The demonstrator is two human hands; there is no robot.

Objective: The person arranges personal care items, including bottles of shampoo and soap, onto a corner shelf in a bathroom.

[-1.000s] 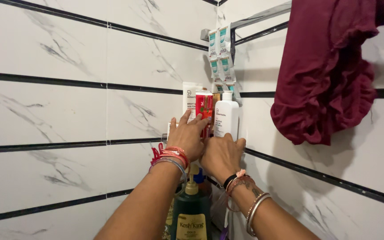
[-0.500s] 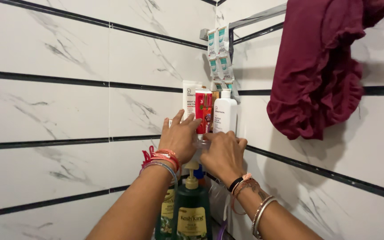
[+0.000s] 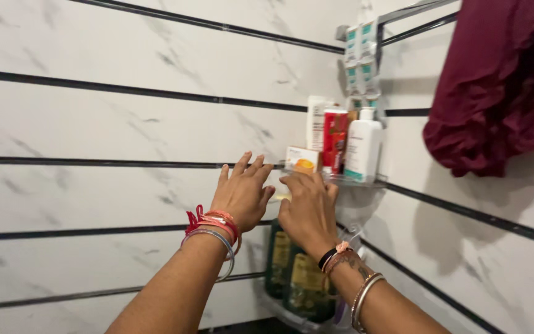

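maroon cloth (image 3: 495, 93) cut off, lower bottles (image 3: 298, 278) perhaps blurred

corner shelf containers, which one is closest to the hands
The small white and orange box at the shelf's left end, just above the right hand; the red tube and white bottle stand further right.

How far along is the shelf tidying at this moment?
Done, it seems: a white tube, a red tube and a white bottle stand upright together at the back of the corner shelf. In hand: the left hand and right hand reach, fingers spread, to the shelf's front edge by a small white-and-orange box; neither grips anything. Left: settling that box, possibly.
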